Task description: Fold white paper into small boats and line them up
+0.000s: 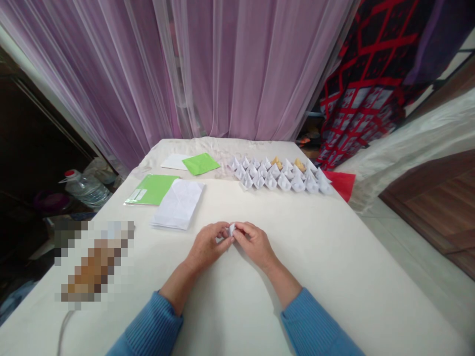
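Note:
A small folded piece of white paper [231, 230] is pinched between both my hands at the middle of the table. My left hand [208, 244] grips it from the left with curled fingers. My right hand [254, 241] holds it from the right, fingertips pressed on the fold. Both hands rest on the white tablecloth [334, 257]. Much of the paper is hidden under my fingers.
A stack of creased white sheets [178, 210] lies ahead on the left, beside a green pad [153, 189]. Farther back are a green sheet [201, 163], a white sheet [174, 161], rows of several white folded paper boats [279, 176], and red paper [343, 184]. A pixelated patch [94, 264] sits left.

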`<action>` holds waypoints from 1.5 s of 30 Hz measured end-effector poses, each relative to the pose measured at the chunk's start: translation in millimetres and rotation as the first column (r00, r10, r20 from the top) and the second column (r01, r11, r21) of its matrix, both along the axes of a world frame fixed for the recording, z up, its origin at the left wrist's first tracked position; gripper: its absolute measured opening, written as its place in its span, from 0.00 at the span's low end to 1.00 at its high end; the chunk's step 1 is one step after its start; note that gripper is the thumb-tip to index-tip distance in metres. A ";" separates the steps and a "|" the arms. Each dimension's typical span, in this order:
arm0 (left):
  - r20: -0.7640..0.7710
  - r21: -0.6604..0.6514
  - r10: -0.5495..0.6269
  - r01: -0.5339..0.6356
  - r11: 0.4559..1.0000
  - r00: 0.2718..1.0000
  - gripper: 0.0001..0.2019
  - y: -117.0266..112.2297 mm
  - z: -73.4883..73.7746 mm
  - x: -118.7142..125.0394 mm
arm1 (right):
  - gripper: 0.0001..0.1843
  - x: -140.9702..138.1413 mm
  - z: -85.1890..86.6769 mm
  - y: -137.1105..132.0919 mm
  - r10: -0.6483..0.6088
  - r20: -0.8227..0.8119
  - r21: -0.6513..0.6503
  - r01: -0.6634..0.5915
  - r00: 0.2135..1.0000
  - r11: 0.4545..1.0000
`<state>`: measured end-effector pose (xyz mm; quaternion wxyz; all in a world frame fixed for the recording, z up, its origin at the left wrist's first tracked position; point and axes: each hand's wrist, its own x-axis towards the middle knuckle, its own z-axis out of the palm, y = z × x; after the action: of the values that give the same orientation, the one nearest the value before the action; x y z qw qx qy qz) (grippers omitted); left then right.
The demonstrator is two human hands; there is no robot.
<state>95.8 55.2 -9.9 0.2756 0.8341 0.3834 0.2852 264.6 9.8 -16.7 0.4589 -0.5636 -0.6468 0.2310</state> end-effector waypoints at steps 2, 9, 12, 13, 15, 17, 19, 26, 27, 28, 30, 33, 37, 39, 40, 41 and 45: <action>0.015 0.003 0.001 -0.001 1.000 1.000 0.11 -0.4 0.5 -0.4 | 0.13 -0.5 0.2 -0.1 -0.008 0.015 -0.005 0.008 1.000 1.000; 0.005 0.051 0.024 -0.024 0.998 1.000 0.12 -1.4 1.1 -0.1 | 0.14 -0.4 1.0 -1.1 -0.012 0.056 0.006 0.011 0.998 1.000; 0.004 0.058 0.030 -0.031 0.998 1.000 0.12 -1.3 1.1 0.6 | 0.14 0.3 -0.8 -0.8 -0.013 0.059 0.013 0.013 0.998 1.000; 0.000 0.061 0.034 -0.034 0.998 0.999 0.11 -1.3 0.8 0.7 | 0.14 0.3 -2.0 -0.5 -0.017 0.060 0.020 0.016 0.998 1.000; -0.008 0.075 0.048 -0.047 0.996 0.999 0.10 -1.5 -0.3 0.8 | 0.14 -0.2 -4.8 0.1 -0.036 0.064 0.037 0.034 0.997 0.999; -0.008 0.111 0.065 -0.063 0.992 0.998 0.10 -2.2 -2.0 0.6 | 0.15 -1.7 -7.2 0.3 -0.075 0.087 0.055 0.071 0.993 0.996; -0.006 0.152 0.079 -0.077 0.985 0.997 0.10 -3.0 -3.9 0.2 | 0.15 -3.7 -8.0 -0.4 -0.121 0.139 0.064 0.113 0.983 0.992; 0.016 0.123 0.079 -0.080 0.989 0.997 0.12 -2.0 -6.4 -3.9 | 0.11 -6.2 -2.4 -5.3 -0.088 0.174 0.043 0.081 0.981 0.996; 0.021 0.113 0.075 -0.077 0.991 0.997 0.12 -1.4 -6.3 -4.9 | 0.11 -6.0 -2.0 -5.3 -0.079 0.168 0.043 0.073 0.983 0.996; 0.027 0.106 0.066 -0.068 0.992 0.997 0.12 -0.9 -6.2 -6.0 | 0.10 -5.8 -1.8 -5.2 -0.075 0.161 0.043 0.069 0.984 0.997; 0.037 0.107 0.036 -0.040 0.993 0.999 0.13 -0.1 -5.9 -7.9 | 0.10 -5.6 -1.8 -4.6 -0.079 0.149 0.042 0.073 0.986 0.996; 0.030 0.134 -0.005 0.001 0.991 1.000 0.15 -0.2 -5.4 -9.4 | 0.10 -5.5 -1.7 -3.8 -0.086 0.162 0.040 0.080 0.983 0.996; 0.022 0.140 0.002 -0.005 0.990 1.000 0.16 -1.0 -5.2 -9.0 | 0.09 -5.3 -1.7 -3.5 -0.098 0.208 0.038 0.092 0.973 0.995; 0.031 0.120 0.016 -0.020 0.993 0.999 0.15 -1.0 -5.3 -8.6 | 0.09 -5.2 -2.4 -3.2 -0.101 0.213 0.036 0.095 0.972 0.995; 0.036 0.112 0.022 -0.026 0.993 0.999 0.15 -1.0 -5.3 -8.4 | 0.09 -5.2 -2.7 -3.0 -0.103 0.213 0.035 0.097 0.972 0.995; 0.040 0.108 0.028 -0.033 0.994 0.999 0.14 -1.0 -5.4 -8.3 | 0.09 -5.4 -3.0 -2.8 -0.103 0.212 0.034 0.098 0.972 0.995; 0.034 0.146 0.048 -0.052 0.988 0.998 0.15 -2.2 -5.3 -7.6 | 0.08 -8.0 -1.1 -3.5 -0.112 0.249 0.024 0.110 0.962 0.994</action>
<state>88.2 53.0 -15.2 0.2118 0.8379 0.3779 0.3320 256.6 6.3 -17.9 0.3890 -0.6213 -0.6679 0.1289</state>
